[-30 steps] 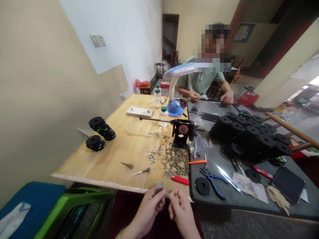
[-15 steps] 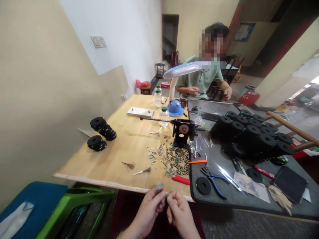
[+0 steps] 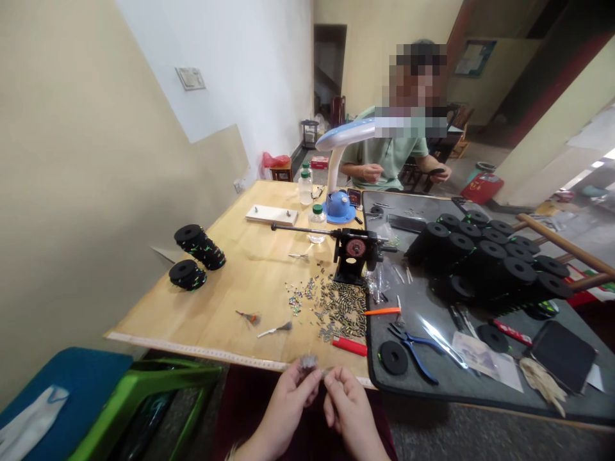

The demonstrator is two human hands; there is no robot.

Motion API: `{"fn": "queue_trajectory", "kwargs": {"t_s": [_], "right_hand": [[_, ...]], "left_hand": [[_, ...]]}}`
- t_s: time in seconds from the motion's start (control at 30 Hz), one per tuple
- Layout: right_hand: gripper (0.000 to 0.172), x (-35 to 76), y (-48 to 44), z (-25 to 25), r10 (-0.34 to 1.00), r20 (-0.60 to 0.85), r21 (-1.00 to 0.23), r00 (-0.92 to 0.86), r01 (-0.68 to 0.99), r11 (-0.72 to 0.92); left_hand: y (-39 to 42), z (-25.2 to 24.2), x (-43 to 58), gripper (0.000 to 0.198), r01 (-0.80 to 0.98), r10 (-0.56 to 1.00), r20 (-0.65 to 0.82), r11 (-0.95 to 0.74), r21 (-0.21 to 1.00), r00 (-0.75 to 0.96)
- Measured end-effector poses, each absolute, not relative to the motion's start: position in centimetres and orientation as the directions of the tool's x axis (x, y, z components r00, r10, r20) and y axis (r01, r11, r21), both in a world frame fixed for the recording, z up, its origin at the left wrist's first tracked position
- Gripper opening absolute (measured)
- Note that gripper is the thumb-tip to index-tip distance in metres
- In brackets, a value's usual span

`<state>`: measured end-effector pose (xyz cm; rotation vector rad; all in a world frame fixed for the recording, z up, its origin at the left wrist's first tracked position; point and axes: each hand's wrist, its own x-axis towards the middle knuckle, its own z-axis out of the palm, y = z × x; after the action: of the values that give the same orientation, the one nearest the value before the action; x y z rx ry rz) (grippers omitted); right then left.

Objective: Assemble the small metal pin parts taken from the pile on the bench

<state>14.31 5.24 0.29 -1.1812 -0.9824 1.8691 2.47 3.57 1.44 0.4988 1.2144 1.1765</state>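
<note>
At the table's front edge, my left hand (image 3: pixel 296 397) pinches a small bundle of grey pieces (image 3: pixel 308 363) that sticks up past its thumb and finger. My right hand (image 3: pixel 346 400) is closed beside it, thumb against forefinger, the fingertips of both hands almost meeting. Whatever lies between my right fingertips is too small to make out. Beyond my hands are a red lighter (image 3: pixel 349 346), a white-handled bundle of dark fibres (image 3: pixel 275 330) and an orange-marked one (image 3: pixel 248 317). Many small metal pieces (image 3: pixel 343 307) and coloured beads (image 3: pixel 298 298) lie scattered past them.
A black winding device (image 3: pixel 353 253) with a long rod stands mid-table, behind it a blue lamp (image 3: pixel 337 206). Black foam spools (image 3: pixel 490 256) crowd the grey mat (image 3: pixel 408 400), with blue pliers (image 3: pixel 416 352) nearer. More spools (image 3: pixel 196 246) stand left. A co-worker (image 3: pixel 394 153) sits opposite.
My hands stay in nearly the same place, with only slight finger movement. The view has shifted a little. Across the table, the co-worker's hand on the right has turned and risen slightly with a dark object.
</note>
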Motion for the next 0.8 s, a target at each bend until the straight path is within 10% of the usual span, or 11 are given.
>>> {"fn": "queue_trajectory", "kwargs": {"t_s": [0.8], "right_hand": [[0.055, 14.32, 5.13, 0.14, 0.848, -0.423, -0.855, -0.319, -0.168, -0.490]], "left_hand": [[3.64, 2.10, 2.51, 0.045, -0.393, 0.886, -0.454, 0.384, 0.836, -0.100]]}}
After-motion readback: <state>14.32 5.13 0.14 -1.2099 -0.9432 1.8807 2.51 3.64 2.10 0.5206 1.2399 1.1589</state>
